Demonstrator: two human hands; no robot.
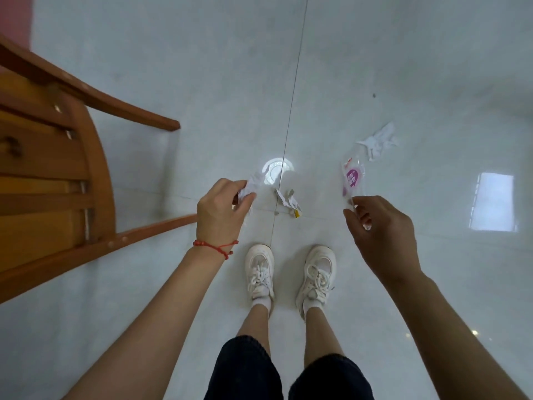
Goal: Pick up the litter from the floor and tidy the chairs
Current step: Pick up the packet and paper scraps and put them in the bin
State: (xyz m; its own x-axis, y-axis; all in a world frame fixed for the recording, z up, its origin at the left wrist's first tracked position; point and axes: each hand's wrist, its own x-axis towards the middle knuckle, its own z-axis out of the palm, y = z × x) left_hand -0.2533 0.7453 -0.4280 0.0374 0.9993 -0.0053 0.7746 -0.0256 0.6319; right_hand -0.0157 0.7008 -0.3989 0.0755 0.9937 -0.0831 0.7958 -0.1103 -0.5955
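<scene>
My left hand point(220, 210) grips a crumpled white paper point(250, 188) above the floor. My right hand point(380, 229) pinches the lower end of a clear plastic wrapper with a pink label point(352, 177). Between the hands, on the floor, lie small torn scraps with a yellow bit point(290, 204). A larger crumpled white paper point(379, 142) lies on the tiles further to the right. A wooden chair point(52, 174) lies tipped over at the left, its legs pointing toward the middle of the floor.
The floor is glossy pale tile with a dark seam point(290, 116) running away from me. My feet in white sneakers point(288, 272) stand just below the scraps. A red wall edge point(14, 21) shows at the top left.
</scene>
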